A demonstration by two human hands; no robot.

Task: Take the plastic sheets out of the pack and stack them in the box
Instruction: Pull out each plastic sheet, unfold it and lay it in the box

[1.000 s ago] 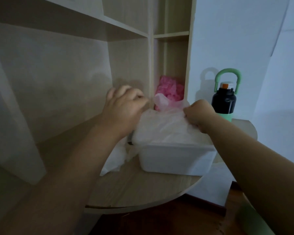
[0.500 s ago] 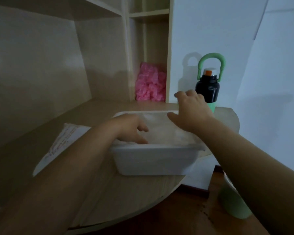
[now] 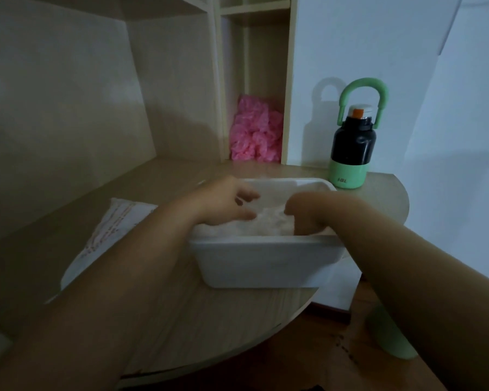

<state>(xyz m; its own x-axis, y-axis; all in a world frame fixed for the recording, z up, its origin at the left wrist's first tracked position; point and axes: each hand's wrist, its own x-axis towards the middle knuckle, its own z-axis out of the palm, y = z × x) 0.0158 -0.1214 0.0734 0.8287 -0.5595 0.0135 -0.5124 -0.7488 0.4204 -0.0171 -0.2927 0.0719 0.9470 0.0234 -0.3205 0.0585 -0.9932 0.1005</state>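
Box (image 3: 266,263): white, rectangular, rounded corners, on wood-grain worktop (image 3: 209,320). Sheets (image 3: 268,224): crinkled, translucent, inside. Left hand (image 3: 226,201) rests on them, fingers loose. Right hand (image 3: 305,213): fingers hidden inside, grip unclear.

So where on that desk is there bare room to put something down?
Bare wood lies in front of the box, toward the rounded edge of the desk, and behind it up to the pink bundle. More lies beyond the pack. Crowded: inside the box, where the left hand and right hand reach onto the sheets, and beside the bottle.
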